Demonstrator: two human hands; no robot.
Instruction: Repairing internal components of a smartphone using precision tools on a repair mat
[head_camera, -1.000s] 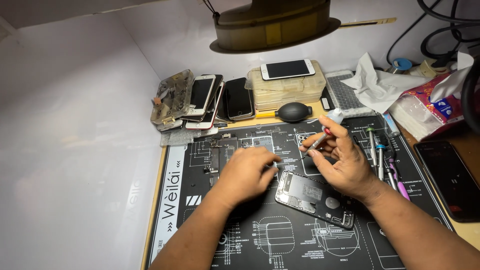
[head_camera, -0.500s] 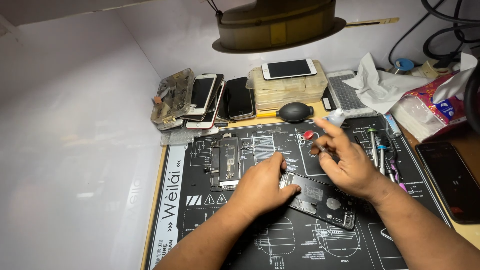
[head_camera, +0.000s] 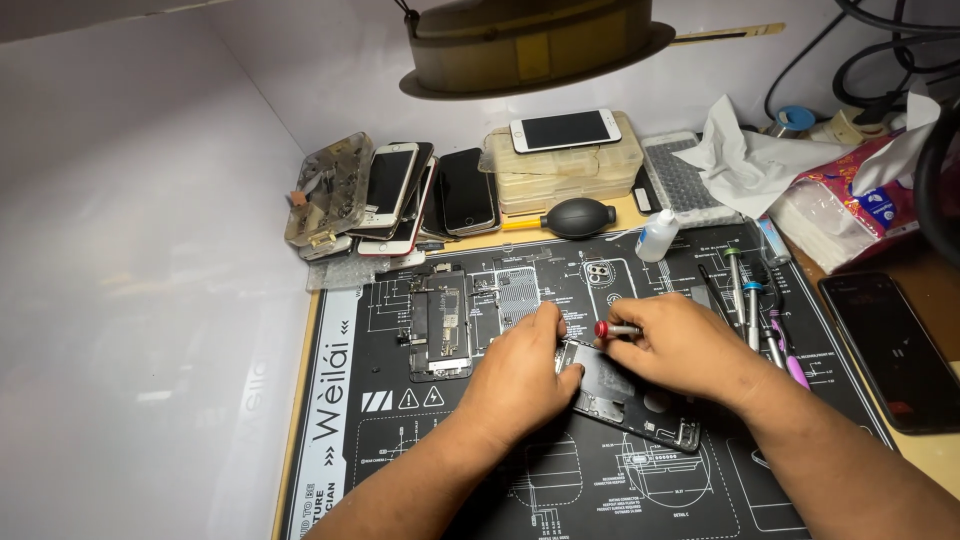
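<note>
Since 0.5 s earlier, the right hand (head_camera: 685, 345) was lowered onto the opened phone (head_camera: 625, 395), red-tipped screwdriver (head_camera: 615, 328) pinched in its fingers. The left hand (head_camera: 520, 375) was pressed flat on the phone's left edge, gripping nothing. The phone was laid on the black work mat (head_camera: 560, 470), 1 circuit board (head_camera: 440, 325) left beside.

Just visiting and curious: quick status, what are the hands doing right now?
Left hand pressing on opened phone. Right hand holding red-capped screwdriver over the phone's top edge. Loose circuit board apart to the left, nothing blocking.
</note>
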